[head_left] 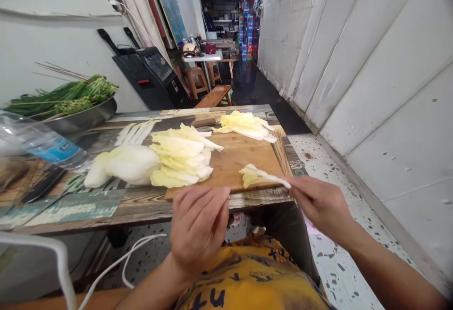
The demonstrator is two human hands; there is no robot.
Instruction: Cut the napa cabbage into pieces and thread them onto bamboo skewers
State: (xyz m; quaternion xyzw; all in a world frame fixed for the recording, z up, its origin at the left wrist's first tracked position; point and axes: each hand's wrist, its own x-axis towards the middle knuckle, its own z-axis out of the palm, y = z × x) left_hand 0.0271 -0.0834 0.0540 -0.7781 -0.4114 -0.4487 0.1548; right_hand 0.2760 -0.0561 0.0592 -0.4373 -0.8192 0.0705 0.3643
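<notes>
My right hand (323, 204), at the front right corner of the cutting board (230, 154), pinches the white stem end of a narrow napa cabbage leaf strip (262, 176). The strip's pale yellow frilled end points left over the board. My left hand (201, 222) is at the board's front edge, fingers closed together and curled; what they hold, if anything, is hidden. Beyond it lies a pile of cut cabbage leaves (186, 154), with a whole cabbage piece (127, 164) to its left. More leaves (246, 125) rest at the board's far side. Thin wooden skewers (281, 152) lie along its right edge.
On the left are a plastic water bottle (58, 147), green-handled scissors (75, 182) and a metal bowl (83, 114) of skewered greens (79, 100). White stem strips (136, 131) lie behind the cabbage. A white cable (127, 258) hangs below the table (138, 201); a wall (385, 83) rises at right.
</notes>
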